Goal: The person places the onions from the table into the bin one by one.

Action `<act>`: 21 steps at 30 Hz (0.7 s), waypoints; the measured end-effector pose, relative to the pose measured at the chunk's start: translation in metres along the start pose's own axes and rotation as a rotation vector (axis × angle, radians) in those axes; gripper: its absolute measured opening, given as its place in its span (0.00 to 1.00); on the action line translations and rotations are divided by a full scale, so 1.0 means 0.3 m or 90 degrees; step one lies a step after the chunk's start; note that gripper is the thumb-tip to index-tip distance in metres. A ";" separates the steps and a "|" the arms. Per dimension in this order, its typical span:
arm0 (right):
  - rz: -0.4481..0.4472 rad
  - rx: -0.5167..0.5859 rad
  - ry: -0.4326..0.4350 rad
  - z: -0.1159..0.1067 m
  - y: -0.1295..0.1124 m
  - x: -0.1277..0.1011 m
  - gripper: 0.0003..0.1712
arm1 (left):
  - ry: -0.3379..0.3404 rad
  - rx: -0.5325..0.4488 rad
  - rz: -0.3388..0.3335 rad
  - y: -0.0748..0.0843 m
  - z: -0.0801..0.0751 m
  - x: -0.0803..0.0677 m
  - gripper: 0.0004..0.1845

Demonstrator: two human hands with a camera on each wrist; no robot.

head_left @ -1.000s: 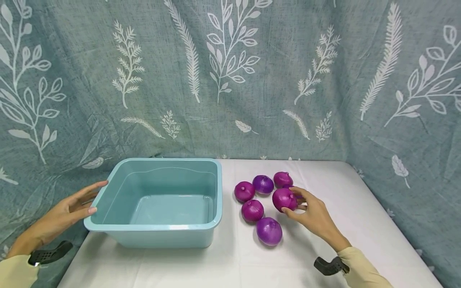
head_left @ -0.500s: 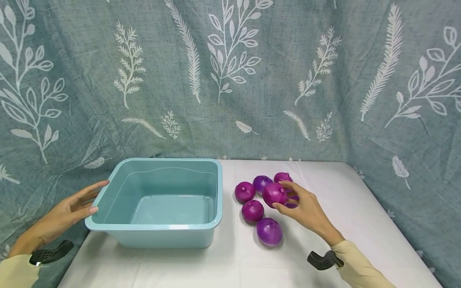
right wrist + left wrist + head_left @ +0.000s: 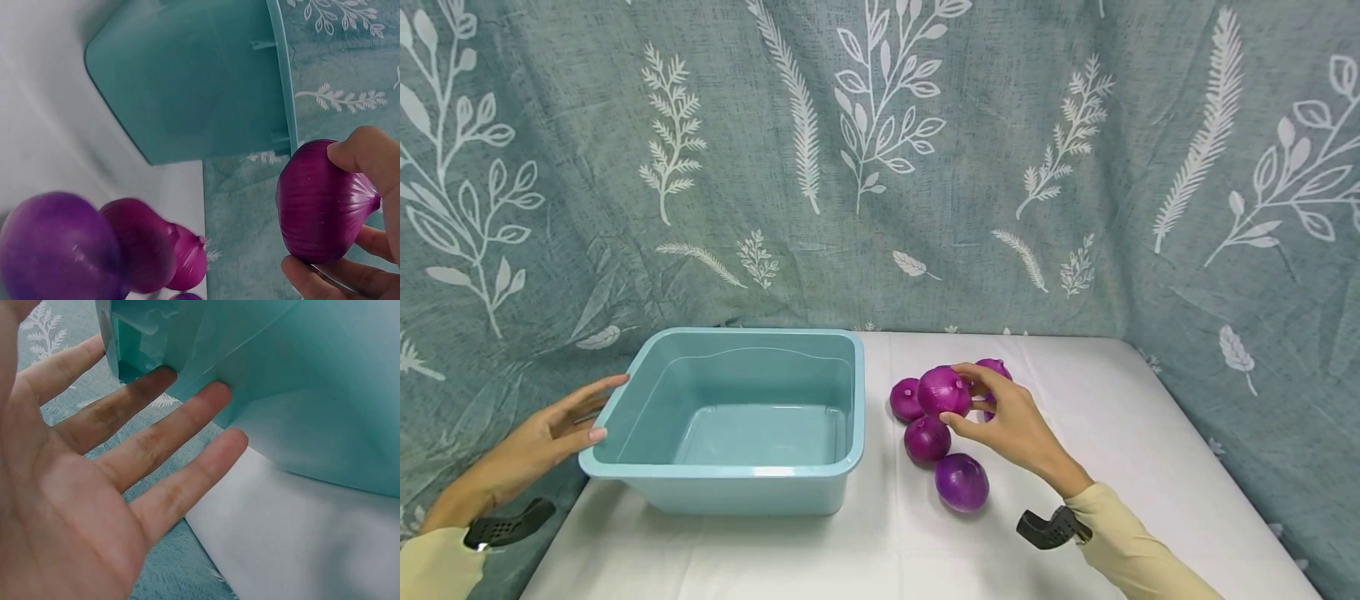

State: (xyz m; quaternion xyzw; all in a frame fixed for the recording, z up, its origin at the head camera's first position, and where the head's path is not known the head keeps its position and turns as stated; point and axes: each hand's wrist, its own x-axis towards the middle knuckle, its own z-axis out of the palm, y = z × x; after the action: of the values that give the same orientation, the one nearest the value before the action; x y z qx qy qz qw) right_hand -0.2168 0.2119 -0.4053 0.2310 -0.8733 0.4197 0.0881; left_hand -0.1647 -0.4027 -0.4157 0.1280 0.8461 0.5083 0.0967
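Note:
A purple-red onion (image 3: 943, 392) is gripped between the thumb and fingers of my right hand (image 3: 1011, 417), raised over the other onions. The right wrist view shows the held onion (image 3: 322, 203) with its pointed tip toward the palm. On the left, my left hand (image 3: 542, 442) touches the rim of the light blue basin (image 3: 722, 472) with its fingers spread. In the left wrist view the fingers (image 3: 206, 406) lie straight along the outside of the basin wall (image 3: 300, 375). Nothing shows inside the basin.
More onions lie on the white table: a lighter purple onion (image 3: 962, 482) in front, a dark onion (image 3: 927, 439), one onion (image 3: 905, 400) behind it, and another onion (image 3: 995, 367) partly behind the right hand. A patterned grey-green cloth (image 3: 880, 250) hangs behind.
My right hand has carried the held onion left and slightly up, from the right of the group to above its left part. The left hand and basin have stayed in place.

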 end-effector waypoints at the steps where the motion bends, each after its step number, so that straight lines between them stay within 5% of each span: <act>1: -0.003 0.003 -0.001 0.004 -0.007 0.005 0.39 | 0.001 0.002 -0.001 -0.001 0.000 -0.001 0.37; 21: -0.059 0.085 -0.050 0.088 -0.153 0.100 0.39 | -0.006 -0.007 -0.001 0.000 -0.007 -0.002 0.36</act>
State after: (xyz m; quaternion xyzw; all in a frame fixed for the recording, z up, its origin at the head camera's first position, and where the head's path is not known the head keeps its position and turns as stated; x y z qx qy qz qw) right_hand -0.2203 0.1566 -0.3796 0.2930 -0.8345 0.4632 0.0573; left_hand -0.1648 -0.4047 -0.4147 0.1288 0.8431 0.5121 0.1016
